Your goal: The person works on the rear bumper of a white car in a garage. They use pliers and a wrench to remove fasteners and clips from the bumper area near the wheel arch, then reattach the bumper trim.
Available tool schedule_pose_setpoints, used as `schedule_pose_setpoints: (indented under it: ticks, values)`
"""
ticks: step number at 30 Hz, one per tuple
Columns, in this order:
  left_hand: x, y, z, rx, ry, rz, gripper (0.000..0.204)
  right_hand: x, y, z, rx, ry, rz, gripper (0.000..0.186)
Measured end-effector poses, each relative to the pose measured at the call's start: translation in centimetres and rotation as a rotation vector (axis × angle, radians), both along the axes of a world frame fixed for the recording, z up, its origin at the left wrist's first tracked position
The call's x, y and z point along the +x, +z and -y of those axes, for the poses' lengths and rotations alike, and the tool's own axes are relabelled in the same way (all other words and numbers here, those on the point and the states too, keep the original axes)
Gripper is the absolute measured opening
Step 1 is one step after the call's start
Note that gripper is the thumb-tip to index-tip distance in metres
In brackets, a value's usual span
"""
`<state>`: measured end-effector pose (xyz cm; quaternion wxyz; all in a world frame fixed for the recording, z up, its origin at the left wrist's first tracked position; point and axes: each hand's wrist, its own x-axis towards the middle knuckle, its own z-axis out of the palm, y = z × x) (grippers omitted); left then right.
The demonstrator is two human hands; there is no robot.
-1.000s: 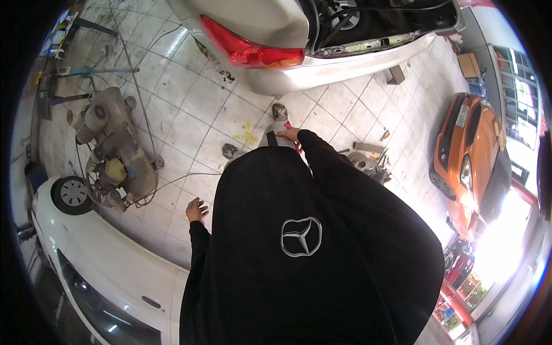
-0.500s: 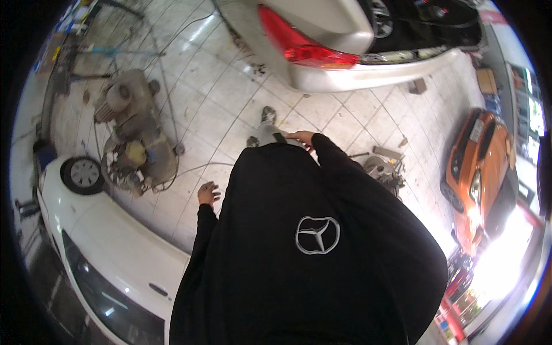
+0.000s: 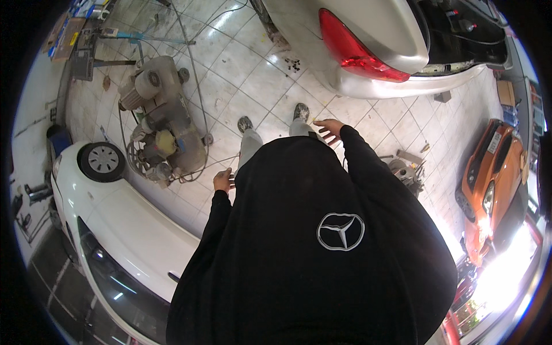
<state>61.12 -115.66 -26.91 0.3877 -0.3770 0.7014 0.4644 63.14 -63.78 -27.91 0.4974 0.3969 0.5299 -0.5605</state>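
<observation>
Bare right hand (image 3: 330, 130) moved out from waist, now open with fingers spread, beside black long-sleeved top (image 3: 282, 230). Bare left hand (image 3: 222, 181) partly hidden behind top; cannot tell its grip. Dusty grey wheeled compressor (image 3: 181, 123) on white tiled floor (image 3: 230, 69) beyond left hand. Pale silver car (image 3: 374, 23) ahead, cut off by upper edge. Glare washes out area beside orange car (image 3: 501, 167).

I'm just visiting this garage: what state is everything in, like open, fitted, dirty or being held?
Left hand: empty, fingers slightly curled
Right hand: empty, open, fingers spread
Shoes: on the feet, speckled
Silver car: rear compartment open
Red tail light: fitted
White car: front wheel fitted
Compressor-like machine: dirty, on the floor; can't tell if running
Orange car: standing, wheel fitted
</observation>
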Motion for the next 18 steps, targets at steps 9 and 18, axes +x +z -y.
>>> schedule_pose_setpoints:
  ticks: [9, 18]
  values:
    - [-16.3, -5.0, 7.9, 0.094, -0.225, -0.023, 0.027, 1.6, -2.3, 11.0, 0.290, -0.169, -0.159, 0.070]
    - [-27.7, -10.1, -1.7, -0.050, -0.675, -0.084, 0.025, 2.9, -9.6, 17.6, 0.518, -0.212, -0.392, 0.052]
